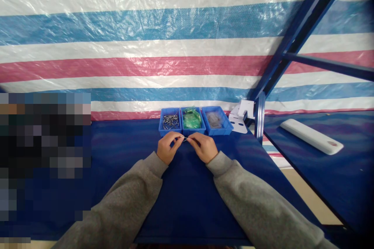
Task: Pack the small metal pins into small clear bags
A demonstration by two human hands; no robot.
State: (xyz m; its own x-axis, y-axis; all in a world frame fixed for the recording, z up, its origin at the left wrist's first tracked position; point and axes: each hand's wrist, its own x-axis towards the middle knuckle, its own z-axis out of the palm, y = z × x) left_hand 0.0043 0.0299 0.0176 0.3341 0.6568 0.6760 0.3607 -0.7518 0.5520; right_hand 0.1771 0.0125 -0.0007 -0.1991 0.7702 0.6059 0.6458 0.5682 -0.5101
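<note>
The left hand (167, 148) and right hand (204, 147) nearly meet, fingertips pinching a small metal piece (184, 138) between them, just before three blue parts bins (193, 133) at the far edge of the navy tabletop (187, 202), the leftmost holding metal fasteners (170, 121).

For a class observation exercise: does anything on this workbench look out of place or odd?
White angled brackets sit askew beside the three blue plastic bins, near the blue steel upright, rather than inside a bin. A pixelated patch also covers the left of the view, hiding what lies there.
</note>
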